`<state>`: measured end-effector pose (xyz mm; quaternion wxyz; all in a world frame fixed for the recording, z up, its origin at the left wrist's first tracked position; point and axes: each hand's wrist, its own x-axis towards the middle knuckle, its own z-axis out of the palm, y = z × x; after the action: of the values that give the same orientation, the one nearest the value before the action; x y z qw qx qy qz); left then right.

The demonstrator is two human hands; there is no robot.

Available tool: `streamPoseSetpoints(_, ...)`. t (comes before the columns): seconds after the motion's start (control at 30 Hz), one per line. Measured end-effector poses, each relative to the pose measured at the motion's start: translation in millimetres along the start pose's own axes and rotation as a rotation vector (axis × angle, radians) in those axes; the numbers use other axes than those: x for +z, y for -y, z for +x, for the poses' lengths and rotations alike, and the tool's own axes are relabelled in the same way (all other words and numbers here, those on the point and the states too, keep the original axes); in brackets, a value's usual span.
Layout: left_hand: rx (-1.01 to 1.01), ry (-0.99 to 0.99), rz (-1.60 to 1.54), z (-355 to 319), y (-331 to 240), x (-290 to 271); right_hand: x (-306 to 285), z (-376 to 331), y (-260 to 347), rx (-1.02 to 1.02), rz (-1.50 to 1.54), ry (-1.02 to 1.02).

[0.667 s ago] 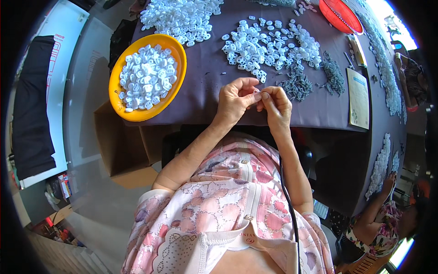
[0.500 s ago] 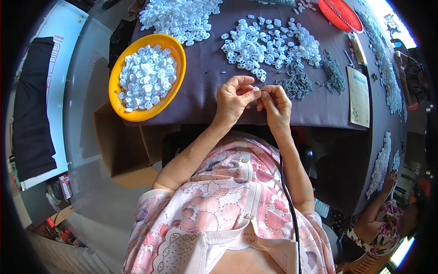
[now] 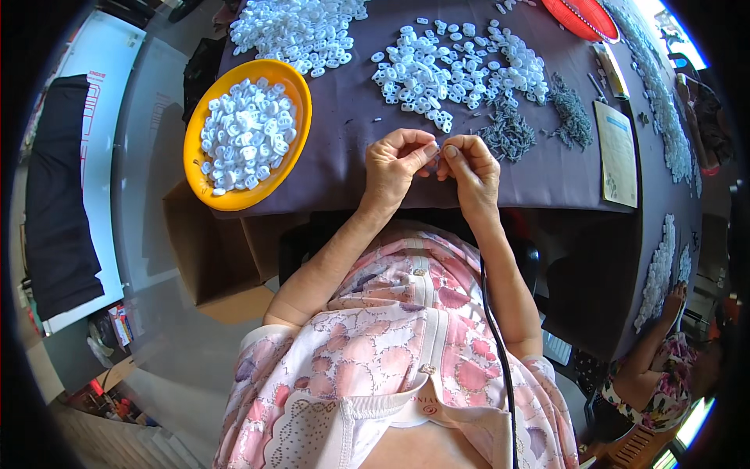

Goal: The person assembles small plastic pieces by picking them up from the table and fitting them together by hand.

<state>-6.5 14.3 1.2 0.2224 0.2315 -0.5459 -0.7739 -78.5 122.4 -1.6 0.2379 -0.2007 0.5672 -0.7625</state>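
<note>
Head view has hands (image 3: 389,166) close together, red lettering (image 3: 95,76) on white panel (image 3: 109,55).

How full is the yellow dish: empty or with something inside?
Not empty: the yellow dish is largely filled. Small white pieces cover its middle in a heap; most of its rim is bare.

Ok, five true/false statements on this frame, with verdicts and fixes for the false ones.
1. The yellow plate lies left of the left hand. True.
2. The plate is heaped with red pieces. False: it holds white pieces.
3. The red basket lies beyond and right of the right hand. True.
4. Both hands are flat and wide apart. False: they are bent in pinches, close together.
5. Grey pieces lie right of the plate. True.
</note>
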Motion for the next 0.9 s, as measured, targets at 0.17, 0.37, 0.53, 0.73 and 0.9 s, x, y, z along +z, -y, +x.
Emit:
streamPoseSetpoints(0.17, 0.012, 0.010, 0.008, 0.4, 1.3, -1.4, 1.1, -0.6, -1.4, 0.002, -0.018, -0.002)
streamPoseSetpoints(0.37, 0.008, 0.023, 0.015, 1.5, 0.9, -1.5, 2.5, -0.6, -0.9, 0.010, -0.036, -0.013)
streamPoseSetpoints(0.53, 0.006, 0.024, 0.025, 2.1, -1.0, -1.3, 2.7, 0.1, -2.2, 0.000, -0.047, -0.014)
streamPoseSetpoints(0.73, 0.015, 0.028, 0.040, 1.9, -0.2, -1.5, 3.9, -1.0, -0.9, -0.004, -0.069, -0.039)
streamPoseSetpoints(0.9, 0.011, 0.022, 0.059, 1.6, 0.1, -1.6, 3.1, -1.5, -2.8, -0.029, -0.122, -0.017)
